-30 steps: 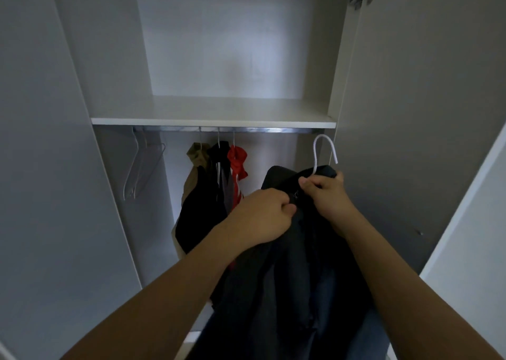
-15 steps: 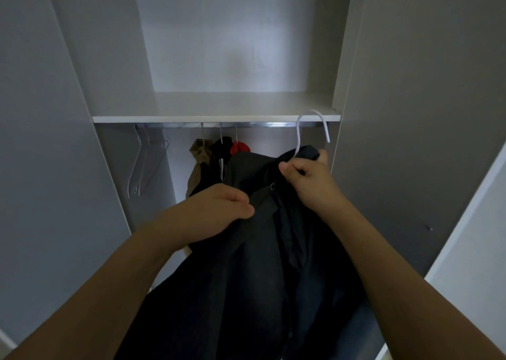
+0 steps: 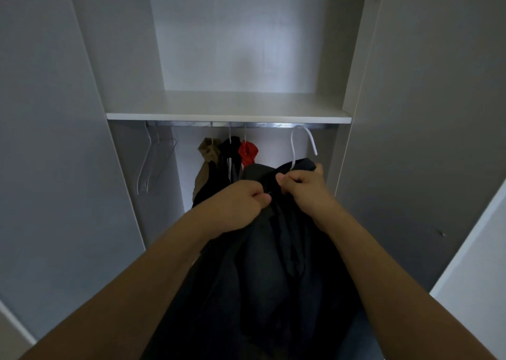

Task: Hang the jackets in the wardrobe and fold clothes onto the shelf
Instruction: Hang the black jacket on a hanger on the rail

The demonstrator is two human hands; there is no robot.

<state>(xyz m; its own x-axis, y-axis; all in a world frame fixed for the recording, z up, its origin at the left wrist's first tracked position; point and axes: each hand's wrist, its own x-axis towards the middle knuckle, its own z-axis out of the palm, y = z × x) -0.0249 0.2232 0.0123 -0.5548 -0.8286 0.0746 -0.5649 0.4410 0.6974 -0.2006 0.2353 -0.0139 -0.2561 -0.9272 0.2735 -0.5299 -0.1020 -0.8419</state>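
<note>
A dark jacket (image 3: 262,272) hangs from a white hanger (image 3: 301,146) in front of the open wardrobe. My right hand (image 3: 304,190) pinches the jacket's collar at the base of the hanger's hook. My left hand (image 3: 241,203) grips the jacket's fabric just to the left of it. The hook's top sits right below the metal rail (image 3: 246,125); I cannot tell whether it is over the rail. On the rail hang a brown garment (image 3: 208,154), a black one (image 3: 228,151) and a red one (image 3: 247,153).
A white shelf (image 3: 227,113) spans the wardrobe above the rail. Bare white hangers (image 3: 153,162) hang at the rail's left end. Open wardrobe doors stand at the left (image 3: 49,140) and the right (image 3: 427,113).
Both hands have lifted the jacket and hanger upward toward the rail; the hook now reaches the rail's height, and my left hand has closed in beside the right.
</note>
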